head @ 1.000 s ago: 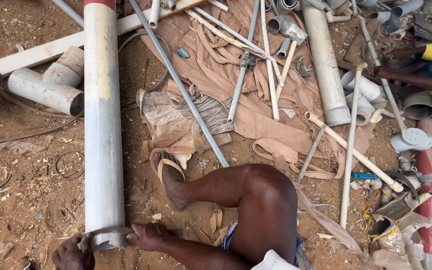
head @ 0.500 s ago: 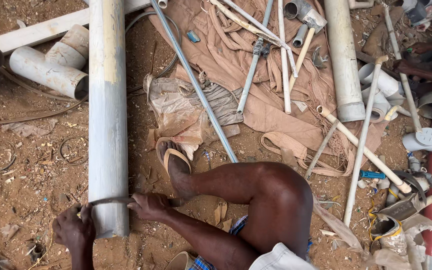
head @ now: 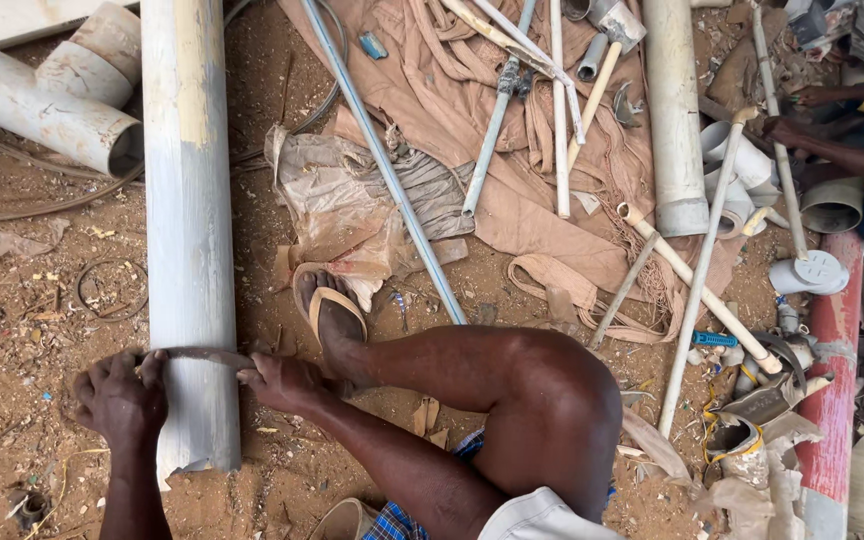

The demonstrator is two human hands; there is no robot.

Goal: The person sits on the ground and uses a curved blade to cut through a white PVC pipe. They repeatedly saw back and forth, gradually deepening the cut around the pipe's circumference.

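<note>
A thick grey plastic pipe (head: 188, 200) lies lengthwise on the dirt, its near end ragged. A thin blade (head: 202, 354) lies across the pipe near that end. My left hand (head: 120, 396) grips the blade's left end beside the pipe. My right hand (head: 280, 382) grips its right end on the other side. My bent right leg (head: 512, 390) rests on the ground, its foot in a sandal (head: 330, 308) close to the pipe.
Short pipe offcuts (head: 52, 100) lie at the upper left. A brown cloth (head: 512, 170) holds thin metal tubes (head: 382, 160), a hammer and another grey pipe (head: 674, 110). Another person's arms (head: 852, 130) in yellow sleeves work at the upper right, near a red pipe (head: 832, 400).
The view has tilted down and closer. My hands have come up into view on both sides of the pipe, holding the blade across it.
</note>
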